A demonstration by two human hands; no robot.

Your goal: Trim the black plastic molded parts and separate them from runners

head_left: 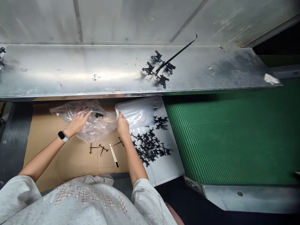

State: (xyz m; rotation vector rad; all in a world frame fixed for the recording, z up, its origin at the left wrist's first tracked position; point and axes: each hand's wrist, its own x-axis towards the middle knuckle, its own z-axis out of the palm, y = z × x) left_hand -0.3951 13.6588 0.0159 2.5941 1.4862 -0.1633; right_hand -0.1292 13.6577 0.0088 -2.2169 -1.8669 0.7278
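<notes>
My left hand [79, 122] lies on a crumpled clear plastic bag [96, 129], fingers stretched out. A few small black plastic parts [100, 115] show at the bag, by my fingertips. My right hand [122, 125] is closed on the left edge of a flat translucent plastic bag [140, 114]; I cannot tell whether it is one bag or a stack. Right of my right forearm, a pile of black plastic parts [150, 145] rests on a white sheet [170, 165]. Between my arms lie thin black sprue pieces [103, 148] and a white craft knife [114, 155].
Brown cardboard [58, 162] covers the work surface. Above it runs a metal shelf [105, 67] bearing a black sprue with several parts [161, 70] and one long upright stem. A green conveyor belt [211, 140] with a metal side rail [239, 195] is on the right.
</notes>
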